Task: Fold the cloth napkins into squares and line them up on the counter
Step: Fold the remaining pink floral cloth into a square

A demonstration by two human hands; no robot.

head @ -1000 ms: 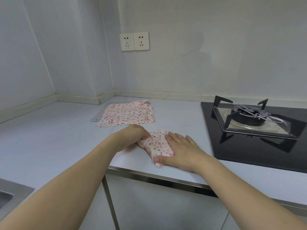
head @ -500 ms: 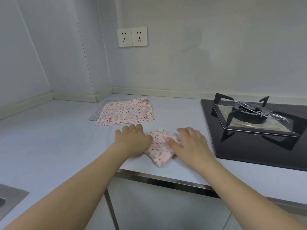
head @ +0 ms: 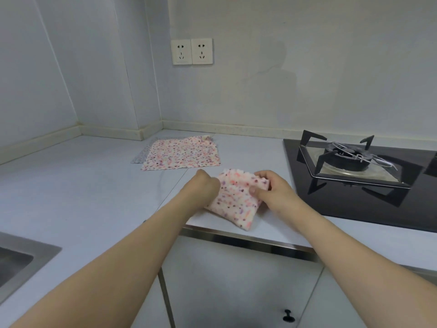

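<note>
We hold the folded napkin (head: 236, 197) between both hands near the counter (head: 82, 185) front edge. Our left hand (head: 204, 187) grips its 9 o'clock side and our right hand (head: 272, 191) pinches the 3 o'clock side, thumb on top. Its long axis runs roughly 12 to 6 (slightly tilted). The flat napkin (head: 182, 153) lies at 11 o'clock. Left fingers are hidden.

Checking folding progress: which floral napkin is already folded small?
The folded napkin gripped by the left hand and right hand near the counter's front edge; the flat napkin behind lies spread open.
</note>
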